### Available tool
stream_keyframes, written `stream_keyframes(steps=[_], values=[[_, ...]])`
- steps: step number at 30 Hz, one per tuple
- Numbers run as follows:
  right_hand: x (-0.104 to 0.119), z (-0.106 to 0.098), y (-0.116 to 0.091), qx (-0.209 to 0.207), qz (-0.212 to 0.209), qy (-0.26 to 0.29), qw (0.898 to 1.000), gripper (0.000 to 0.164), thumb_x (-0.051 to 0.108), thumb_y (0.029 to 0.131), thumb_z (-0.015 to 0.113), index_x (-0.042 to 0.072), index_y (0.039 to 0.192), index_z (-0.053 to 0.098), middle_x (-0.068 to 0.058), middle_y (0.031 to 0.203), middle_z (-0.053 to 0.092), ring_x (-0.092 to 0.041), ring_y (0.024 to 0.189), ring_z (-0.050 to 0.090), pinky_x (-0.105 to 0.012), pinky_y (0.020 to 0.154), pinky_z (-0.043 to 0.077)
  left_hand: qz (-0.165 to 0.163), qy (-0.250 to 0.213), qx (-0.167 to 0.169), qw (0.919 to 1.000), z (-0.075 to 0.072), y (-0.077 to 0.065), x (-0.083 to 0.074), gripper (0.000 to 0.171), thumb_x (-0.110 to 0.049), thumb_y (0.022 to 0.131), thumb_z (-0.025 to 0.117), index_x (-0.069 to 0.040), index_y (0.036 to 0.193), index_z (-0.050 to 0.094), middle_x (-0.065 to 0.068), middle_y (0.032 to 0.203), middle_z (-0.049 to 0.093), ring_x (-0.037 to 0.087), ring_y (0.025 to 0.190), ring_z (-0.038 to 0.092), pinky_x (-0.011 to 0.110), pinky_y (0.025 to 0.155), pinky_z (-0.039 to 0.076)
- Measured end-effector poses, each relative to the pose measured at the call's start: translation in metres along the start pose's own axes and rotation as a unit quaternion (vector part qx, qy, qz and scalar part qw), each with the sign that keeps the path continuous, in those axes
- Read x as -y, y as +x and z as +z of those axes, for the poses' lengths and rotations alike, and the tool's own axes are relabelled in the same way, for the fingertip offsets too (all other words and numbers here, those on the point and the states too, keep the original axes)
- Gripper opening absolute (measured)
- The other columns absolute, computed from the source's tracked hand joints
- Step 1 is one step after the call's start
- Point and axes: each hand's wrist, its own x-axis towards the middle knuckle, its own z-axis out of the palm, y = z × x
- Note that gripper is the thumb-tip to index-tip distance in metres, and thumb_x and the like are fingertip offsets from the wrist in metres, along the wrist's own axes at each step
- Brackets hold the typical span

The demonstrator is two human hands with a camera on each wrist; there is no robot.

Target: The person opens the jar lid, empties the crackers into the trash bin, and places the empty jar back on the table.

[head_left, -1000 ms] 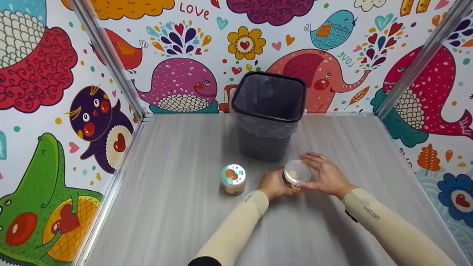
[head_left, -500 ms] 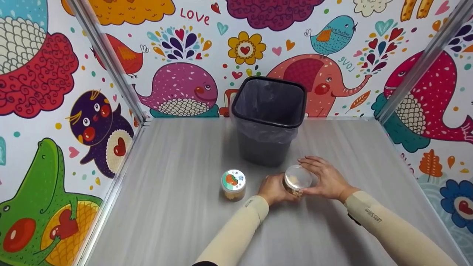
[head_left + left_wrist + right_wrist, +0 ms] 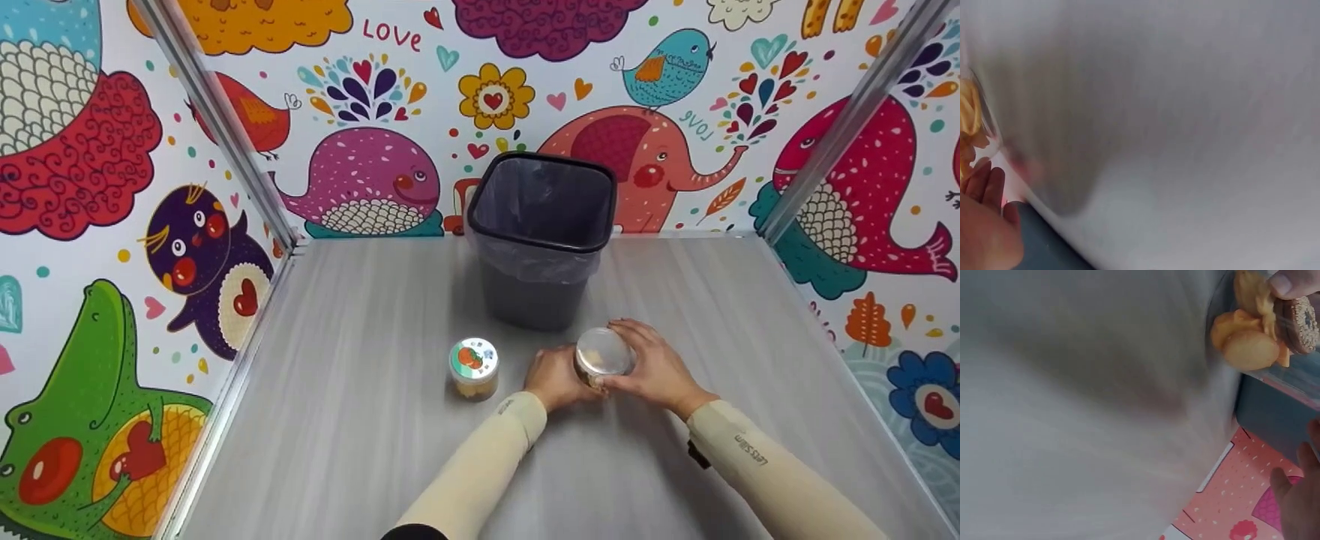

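A clear plastic jar of cookies (image 3: 589,375) stands near the middle of the table, in front of the bin. My left hand (image 3: 559,379) grips its lower side from the left. Thumb and fingers of my right hand (image 3: 656,371) hold the rim of its round, see-through lid (image 3: 604,351) from the right. In the right wrist view, several cookies (image 3: 1249,349) show through the jar wall; a thumb lies on the jar, and my right hand's fingers are partly cut off by the frame edge. The left wrist view catches only a sliver of the jar.
Left of my hands stands a second jar (image 3: 474,369) with a fruit picture on its lid. Behind both jars is a dark bin (image 3: 532,292) lined with a clear bag. Printed walls and metal posts (image 3: 217,127) border the grey table (image 3: 360,322).
My right hand has drawn in closer around the lid's rim, its wrist shifting slightly left. My left hand keeps its grip on the jar. The second jar and bin stay put.
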Motion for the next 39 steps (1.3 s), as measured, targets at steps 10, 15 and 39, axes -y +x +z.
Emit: stream_keyframes(steps=[10, 15, 39], values=[[-0.008, 0.007, 0.001, -0.035, -0.059, 0.003, 0.998, 0.083, 0.047, 0.058, 0.094, 0.009, 0.127, 0.067, -0.003, 0.135, 0.06, -0.023, 0.128, 0.051, -0.027, 0.106, 0.036, -0.002, -0.003, 0.004, 1.0, 0.003, -0.003, 0.002, 0.075, -0.06, 0.054, 0.09, -0.021, 0.116, 0.07, -0.013, 0.102, 0.07, 0.006, 0.096, 0.064, 0.031, 0.095, 0.045], [-0.015, 0.003, 0.004, -0.034, -0.115, -0.001, 0.993, 0.081, 0.048, 0.061, 0.092, 0.006, 0.125, 0.067, -0.007, 0.132, 0.061, -0.027, 0.124, 0.053, -0.017, 0.106, 0.029, 0.006, -0.003, 0.007, 1.0, 0.006, -0.002, 0.002, 0.074, -0.061, 0.052, 0.091, -0.023, 0.112, 0.071, -0.015, 0.098, 0.07, 0.005, 0.093, 0.064, 0.028, 0.094, 0.046], [-0.017, 0.003, 0.001, -0.015, -0.08, 0.013, 0.997, 0.087, 0.041, 0.063, 0.089, 0.004, 0.135, 0.059, -0.01, 0.141, 0.056, -0.04, 0.137, 0.04, -0.055, 0.109, 0.03, 0.024, 0.028, 0.013, 0.9992, 0.005, 0.005, 0.006, 0.077, -0.057, 0.054, 0.092, -0.023, 0.118, 0.068, -0.015, 0.106, 0.069, 0.004, 0.103, 0.061, 0.027, 0.101, 0.039]])
